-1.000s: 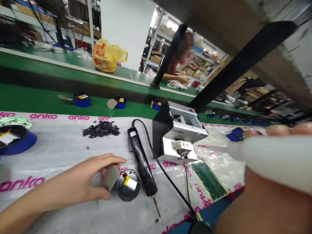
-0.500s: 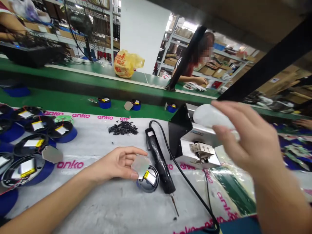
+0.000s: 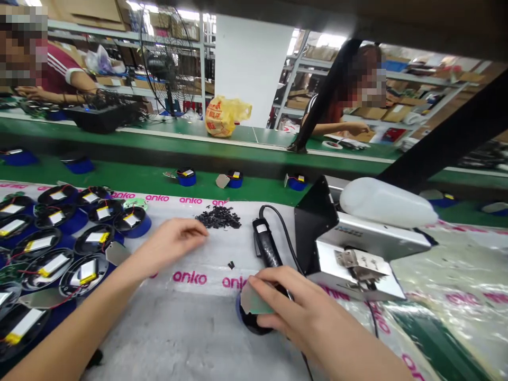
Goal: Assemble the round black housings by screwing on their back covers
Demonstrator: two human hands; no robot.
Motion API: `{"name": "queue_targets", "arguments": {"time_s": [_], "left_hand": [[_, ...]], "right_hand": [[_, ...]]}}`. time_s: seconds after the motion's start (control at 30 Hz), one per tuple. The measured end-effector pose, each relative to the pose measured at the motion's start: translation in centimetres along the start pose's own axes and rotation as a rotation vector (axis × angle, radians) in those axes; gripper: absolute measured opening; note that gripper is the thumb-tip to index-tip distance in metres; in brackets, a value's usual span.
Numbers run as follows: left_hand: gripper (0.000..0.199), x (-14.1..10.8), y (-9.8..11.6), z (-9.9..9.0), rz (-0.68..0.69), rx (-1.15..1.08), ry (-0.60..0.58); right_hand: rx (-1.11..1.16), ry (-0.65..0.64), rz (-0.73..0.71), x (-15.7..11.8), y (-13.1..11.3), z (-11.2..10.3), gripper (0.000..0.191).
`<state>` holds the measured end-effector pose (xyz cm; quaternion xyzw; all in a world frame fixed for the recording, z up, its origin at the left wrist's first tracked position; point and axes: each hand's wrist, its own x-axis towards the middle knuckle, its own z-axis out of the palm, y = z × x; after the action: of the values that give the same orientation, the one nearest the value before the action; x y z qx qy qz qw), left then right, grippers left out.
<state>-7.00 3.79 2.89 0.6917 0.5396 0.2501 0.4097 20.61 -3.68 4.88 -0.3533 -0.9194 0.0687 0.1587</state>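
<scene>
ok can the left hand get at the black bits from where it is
Most likely yes: the left hand has its fingers just beside the black bits, and nothing visible stands between them.

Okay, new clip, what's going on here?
A person's right hand has its fingers on a thin plate at a round blue housing. The left hand is beside a pile of small black pieces; whether it holds any is unclear. An electric screwdriver lies partly hidden by the right hand.
</scene>
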Motion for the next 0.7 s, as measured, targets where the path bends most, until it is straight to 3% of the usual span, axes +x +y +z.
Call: {"name": "queue_targets", "arguments": {"time_s": [0.07, 0.13, 0.37, 0.6, 0.7], "left_hand": [[0.014, 0.4, -0.5, -0.8, -0.007, 0.112, 0.153], [0.014, 0.6, -0.8, -0.4, 0.010, 0.201, 0.212], [0.022, 1.2, -1.0, 3.4, 0.020, 0.387, 0.351], [0.015, 1.8, -1.7, 2.7, -0.009, 0.359, 0.437], [0.014, 2.1, -2.0, 2.7, 0.003, 0.308, 0.446]], "right_hand": [[-0.058, 0.065, 0.006, -0.3, 0.2, 0.1, 0.039], [-0.133, 0.115, 0.019, -0.8, 0.4, 0.4, 0.039], [-0.063, 0.202, 0.039, -1.8, 0.5, 1.3, 0.037], [0.021, 0.290, 0.030, -1.5, 0.5, 1.8, 0.031], [0.025, 0.272, 0.045, -1.5, 0.5, 2.1, 0.031]]}}
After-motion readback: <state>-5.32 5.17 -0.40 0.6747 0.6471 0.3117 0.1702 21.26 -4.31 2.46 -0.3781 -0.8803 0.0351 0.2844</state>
